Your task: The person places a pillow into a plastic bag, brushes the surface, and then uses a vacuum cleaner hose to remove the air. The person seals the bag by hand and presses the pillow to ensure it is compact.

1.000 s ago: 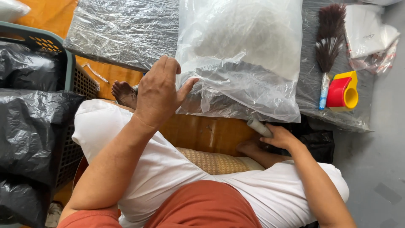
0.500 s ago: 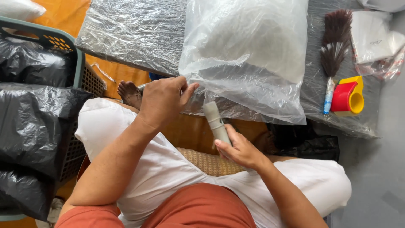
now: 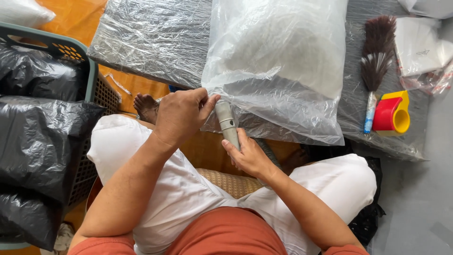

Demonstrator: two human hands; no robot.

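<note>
A low work surface (image 3: 155, 42) wrapped in crinkled, glossy clear film was seen from above, set over an orange floor covering (image 3: 75, 16), with bare grey floor (image 3: 420, 198) to the right. At the left stood a grey-green slotted plastic basket (image 3: 96, 89) stuffed with wrinkled black plastic bags (image 3: 42, 141). A woven tan cushion (image 3: 231, 182) was visible between the white-trousered knees of the seated person, and a bare foot (image 3: 145, 106) showed at the surface's edge.

On the film, at the right, a hand brush (image 3: 375, 66) with dark and pale bristles lay lengthwise, just beside a red and yellow tape dispenser (image 3: 392, 113); folded white packets (image 3: 420, 47) in clear wrapping lay beyond it.

A large clear plastic bag (image 3: 283, 66), soft, bulging and filled with something white, was lying on the surface with its open end hanging over the near edge. The bag's mouth was pinched shut by the left hand (image 3: 181, 115), the fingers closed around the gathered film. A grey cylindrical nozzle (image 3: 227, 123), smooth, matte and slightly tapered, was gripped low down by the right hand (image 3: 250, 156) and held nearly upright, its tip touching the gathered mouth of the bag right beside the left fingers. A ribbed grey hose (image 3: 269, 152) could be made out behind the right hand.
</note>
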